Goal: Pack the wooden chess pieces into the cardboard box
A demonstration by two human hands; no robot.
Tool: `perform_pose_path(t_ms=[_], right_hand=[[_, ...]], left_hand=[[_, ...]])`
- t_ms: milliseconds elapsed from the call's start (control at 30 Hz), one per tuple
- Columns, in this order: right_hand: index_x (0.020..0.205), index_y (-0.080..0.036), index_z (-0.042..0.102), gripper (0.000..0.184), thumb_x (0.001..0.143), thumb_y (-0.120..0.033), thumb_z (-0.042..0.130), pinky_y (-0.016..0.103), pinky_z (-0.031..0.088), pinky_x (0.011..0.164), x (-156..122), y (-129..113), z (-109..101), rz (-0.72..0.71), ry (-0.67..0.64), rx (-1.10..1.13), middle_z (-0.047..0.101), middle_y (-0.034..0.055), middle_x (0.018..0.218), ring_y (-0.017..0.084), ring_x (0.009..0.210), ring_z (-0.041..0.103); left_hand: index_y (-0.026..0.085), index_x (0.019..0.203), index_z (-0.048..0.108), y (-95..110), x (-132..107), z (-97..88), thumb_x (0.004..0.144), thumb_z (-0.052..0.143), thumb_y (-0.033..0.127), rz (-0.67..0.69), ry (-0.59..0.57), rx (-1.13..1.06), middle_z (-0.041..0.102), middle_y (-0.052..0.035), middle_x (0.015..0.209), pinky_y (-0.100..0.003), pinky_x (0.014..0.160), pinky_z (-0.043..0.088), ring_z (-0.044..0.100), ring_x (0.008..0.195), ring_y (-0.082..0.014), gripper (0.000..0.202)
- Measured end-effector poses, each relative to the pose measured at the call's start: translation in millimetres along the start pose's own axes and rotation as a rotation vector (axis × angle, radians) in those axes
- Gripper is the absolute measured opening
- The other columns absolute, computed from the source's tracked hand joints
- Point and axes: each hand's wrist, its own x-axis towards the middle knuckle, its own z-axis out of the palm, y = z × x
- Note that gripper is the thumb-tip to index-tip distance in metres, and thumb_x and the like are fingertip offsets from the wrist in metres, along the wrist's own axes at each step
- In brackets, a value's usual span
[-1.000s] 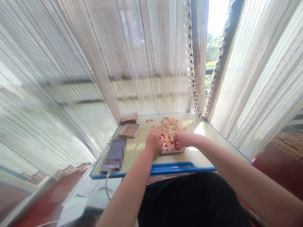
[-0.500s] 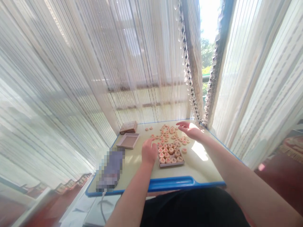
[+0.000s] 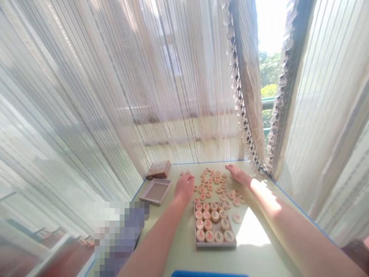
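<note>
Round wooden Chinese chess pieces (image 3: 210, 187) with red or dark characters lie scattered on the pale tabletop. A shallow box (image 3: 216, 244) in front of them holds rows of such pieces, with a gap in one row. My left hand (image 3: 184, 187) is left of the scattered pieces, its fingers loosely bent and partly apart; I see nothing in it. At the far right of the pieces is my right hand (image 3: 238, 175), its fingers stretched out and low by the table, beside the outer pieces.
An empty box lid (image 3: 156, 191) lies at the left, with a brown folded box-like item (image 3: 158, 169) behind it. A blurred-out dark device (image 3: 123, 238) is at the near left. String curtains (image 3: 184, 96) hang along the table's far edge.
Both hands have reached farther across the table, the right one along the far right of the pieces. The view has shifted, bringing the box nearer. The boxed pieces look unchanged.
</note>
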Motion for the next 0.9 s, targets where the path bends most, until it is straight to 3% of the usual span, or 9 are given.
perform_pose_path(t_ms=[133,267,433,533,700,900], right_hand=[[0.094,-0.02,0.062,0.028,0.089,-0.032,0.038,0.032,0.048,0.074,19.4,11.1,5.4,0.087,-0.079,0.032,0.064,0.0059,0.091,0.02,0.085,0.06],[0.1,-0.018,0.063,0.027,0.081,-0.029,0.046,0.029,0.047,0.071,35.1,10.2,14.6,0.103,-0.099,0.033,0.065,0.0059,0.082,0.02,0.08,0.06],[0.094,-0.018,0.069,0.029,0.074,-0.029,0.052,0.029,0.043,0.075,43.0,8.4,21.1,0.013,-0.139,-0.049,0.064,0.0076,0.083,0.019,0.078,0.058],[0.084,-0.018,0.072,0.025,0.072,-0.032,0.055,0.028,0.043,0.068,43.2,9.0,20.3,0.003,-0.207,-0.057,0.062,0.0043,0.069,0.017,0.069,0.056],[0.083,-0.018,0.071,0.024,0.069,-0.034,0.06,0.024,0.04,0.059,40.7,7.1,15.7,0.041,-0.26,-0.048,0.057,0.0,0.055,0.013,0.06,0.053],[0.074,-0.018,0.066,0.018,0.064,-0.034,0.064,0.025,0.036,0.049,32.4,3.1,8.8,0.113,-0.238,0.183,0.058,0.0,0.056,0.012,0.053,0.049]], left_hand=[[0.016,0.097,0.064,10.2,47.4,30.0,0.08,0.041,0.018,0.152,-0.125,0.074,0.065,-0.0065,0.103,-0.033,0.092,0.04,0.055,0.101,-0.0187,0.028],[0.02,0.11,0.06,18.4,81.5,62.1,0.083,0.04,0.027,0.258,-0.341,0.187,0.061,-0.0056,0.114,-0.032,0.093,0.038,0.052,0.107,-0.0199,0.035],[0.024,0.085,0.068,21.6,104.2,75.3,0.083,0.039,0.035,0.308,-0.544,0.323,0.068,-0.0021,0.087,-0.026,0.076,0.043,0.06,0.083,-0.0174,0.031],[0.024,0.086,0.067,21.7,107.2,78.3,0.08,0.043,0.032,0.327,-0.519,0.326,0.068,-0.0014,0.088,-0.026,0.076,0.043,0.059,0.083,-0.0169,0.026],[0.022,0.096,0.066,20.6,107.1,84.9,0.075,0.05,0.024,0.282,-0.376,0.298,0.066,-0.0036,0.095,-0.028,0.081,0.042,0.058,0.09,-0.018,0.026],[0.02,0.086,0.069,15.5,109.6,85.2,0.072,0.051,0.017,0.368,-0.389,0.199,0.065,-0.0048,0.089,-0.028,0.077,0.045,0.059,0.083,-0.0179,0.022]])
